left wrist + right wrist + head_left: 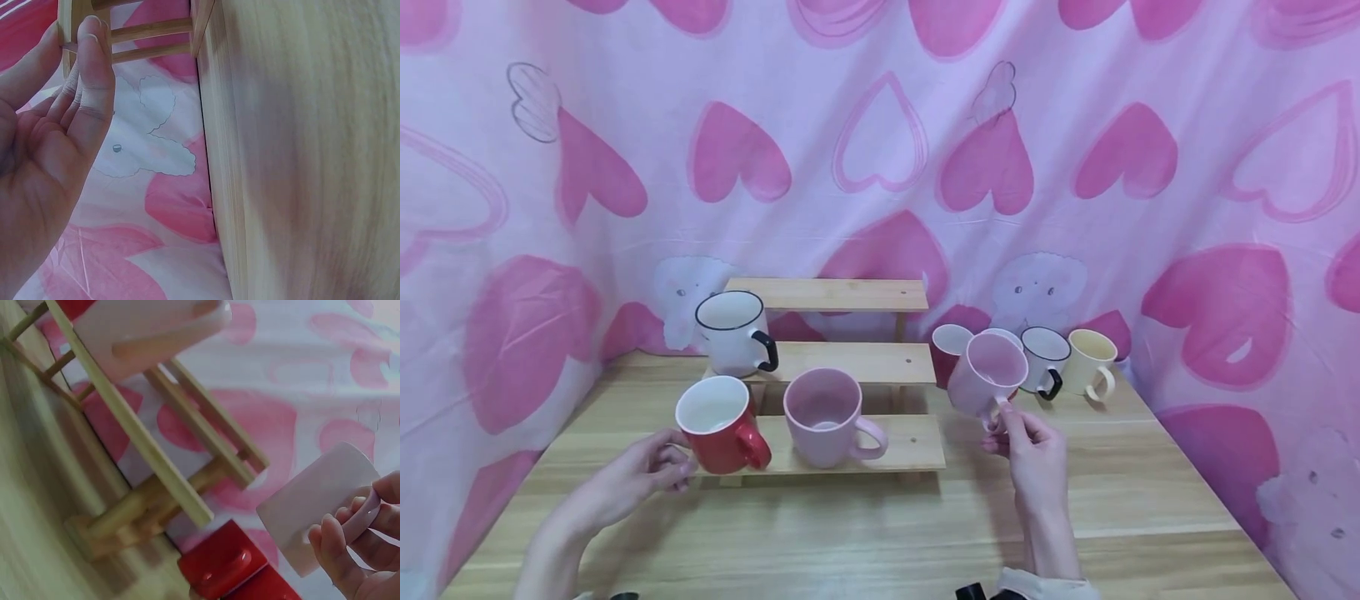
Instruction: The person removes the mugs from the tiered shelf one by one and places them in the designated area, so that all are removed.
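Observation:
My right hand grips a pink mug by its handle, raised and tilted at the right of a three-tier wooden rack. In the right wrist view, the fingers curl round that handle. At the rack's left end, my left hand pinches the end of a board between thumb and fingers, as the left wrist view shows. Beside it, a red mug with a white inside sits on the bottom tier, and another pink mug stands to its right. A white mug with black rim occupies the middle tier's left end.
On the table behind the raised mug stand a dark red mug, a white mug with black handle and a pale yellow mug. Another white-rimmed mug there is mostly hidden. A pink heart-patterned cloth hangs behind and at both sides.

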`<state>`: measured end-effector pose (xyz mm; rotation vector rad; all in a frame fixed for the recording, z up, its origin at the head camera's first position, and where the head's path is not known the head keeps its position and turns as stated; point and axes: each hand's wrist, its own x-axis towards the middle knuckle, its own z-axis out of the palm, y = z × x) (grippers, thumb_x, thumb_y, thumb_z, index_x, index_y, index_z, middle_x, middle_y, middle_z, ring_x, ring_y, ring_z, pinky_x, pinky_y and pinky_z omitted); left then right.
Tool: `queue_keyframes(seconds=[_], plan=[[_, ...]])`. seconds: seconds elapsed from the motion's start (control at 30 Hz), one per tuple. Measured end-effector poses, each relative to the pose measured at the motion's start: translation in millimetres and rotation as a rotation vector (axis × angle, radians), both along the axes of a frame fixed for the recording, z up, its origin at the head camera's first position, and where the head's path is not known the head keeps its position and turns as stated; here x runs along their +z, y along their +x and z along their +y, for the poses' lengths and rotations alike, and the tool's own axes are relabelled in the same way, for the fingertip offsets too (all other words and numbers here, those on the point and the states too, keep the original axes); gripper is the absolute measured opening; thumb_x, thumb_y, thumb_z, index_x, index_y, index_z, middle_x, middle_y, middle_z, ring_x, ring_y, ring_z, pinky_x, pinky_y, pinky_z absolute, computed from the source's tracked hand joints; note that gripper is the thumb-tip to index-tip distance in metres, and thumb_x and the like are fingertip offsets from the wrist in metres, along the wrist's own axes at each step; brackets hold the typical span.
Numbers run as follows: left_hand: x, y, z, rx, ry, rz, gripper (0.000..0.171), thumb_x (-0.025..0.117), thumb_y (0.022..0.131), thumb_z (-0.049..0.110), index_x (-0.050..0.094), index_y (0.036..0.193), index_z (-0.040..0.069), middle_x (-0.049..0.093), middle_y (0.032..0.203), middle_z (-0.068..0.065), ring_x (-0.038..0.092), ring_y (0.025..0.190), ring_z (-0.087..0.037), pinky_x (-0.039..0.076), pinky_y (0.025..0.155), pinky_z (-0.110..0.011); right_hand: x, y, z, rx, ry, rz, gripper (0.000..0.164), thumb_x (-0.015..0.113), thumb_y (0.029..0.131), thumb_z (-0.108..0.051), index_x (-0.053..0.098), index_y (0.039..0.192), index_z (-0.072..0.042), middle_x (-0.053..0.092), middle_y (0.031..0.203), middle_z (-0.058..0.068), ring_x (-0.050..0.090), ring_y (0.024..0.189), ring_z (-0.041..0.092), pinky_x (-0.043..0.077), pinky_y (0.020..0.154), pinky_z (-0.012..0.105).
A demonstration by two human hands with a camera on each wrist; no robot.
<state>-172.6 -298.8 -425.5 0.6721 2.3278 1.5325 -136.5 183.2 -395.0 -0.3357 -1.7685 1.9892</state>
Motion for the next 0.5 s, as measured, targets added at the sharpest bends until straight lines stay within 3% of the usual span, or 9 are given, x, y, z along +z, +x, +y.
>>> queue_keyframes(seconds=[0.27, 0.5], plan=[[3.8, -2.2, -1.1, -0.001, -0.024, 0.015, 0.03, 0.055, 0.098, 0.004, 0.046, 0.122, -0.013, 0.064, 0.093, -0.017, 0.063, 0.081, -0.02, 0.056, 0.072, -0.033, -21.0, -3.0, 11.5, 0.019, 0.019, -0.096, 0.029, 0.061, 0.097, -0.009, 0.063, 0.09, 0.019, 0.065, 0.077, 0.016, 0.063, 0.057, 0.018, 0.058, 0.059, 0.031], [-0.9, -0.2, -0.9, 0.014, -0.023, 0.006, 0.028, 0.056, 0.098, 0.004, 0.048, 0.12, -0.012, 0.064, 0.093, -0.017, 0.064, 0.081, -0.021, 0.056, 0.072, -0.032, -38.1, -7.8, 13.5, 0.046, 0.026, -0.154, 0.028, 0.059, 0.098, -0.008, 0.065, 0.09, 0.018, 0.066, 0.08, 0.015, 0.064, 0.057, 0.017, 0.058, 0.061, 0.031]])
